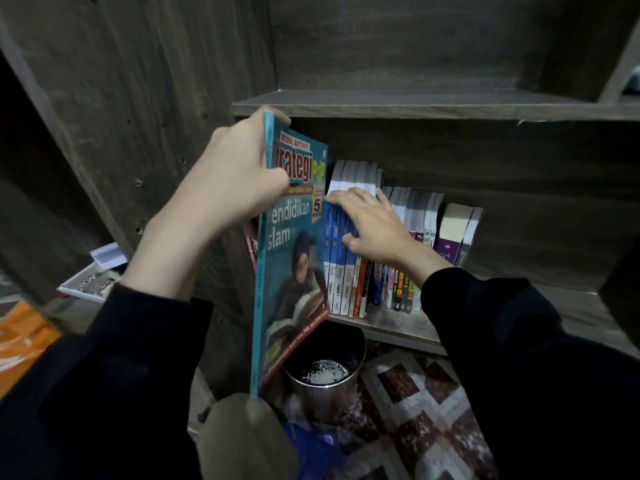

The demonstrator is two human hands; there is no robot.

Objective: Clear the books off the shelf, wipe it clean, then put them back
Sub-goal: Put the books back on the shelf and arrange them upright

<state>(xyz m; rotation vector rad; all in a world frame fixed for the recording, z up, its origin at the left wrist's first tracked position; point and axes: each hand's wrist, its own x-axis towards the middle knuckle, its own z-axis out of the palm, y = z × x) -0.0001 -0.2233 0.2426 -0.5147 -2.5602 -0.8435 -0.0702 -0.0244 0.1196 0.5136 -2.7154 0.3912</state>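
Left hand (239, 174) grips a teal workbook (294, 271) in front of the shelf's left end, while the right hand (374, 223) lies on the row of books (346, 271).

The left thumb clamps the cover near its top and the fingers are hidden behind it. The workbook stands upright and hides the leftmost books; only a pink spine (251, 245) shows beside it. Right fingers stretch over the top edges of the blue spines and the thumb touches them; I cannot tell whether it really grasps. The sleeve covers part of the lower shelf board (398, 327). Below its front edge stands a metal bin (325, 375) on a patterned rug (415, 393). A blurred beige shape (242, 438) cuts off the workbook's bottom corner.
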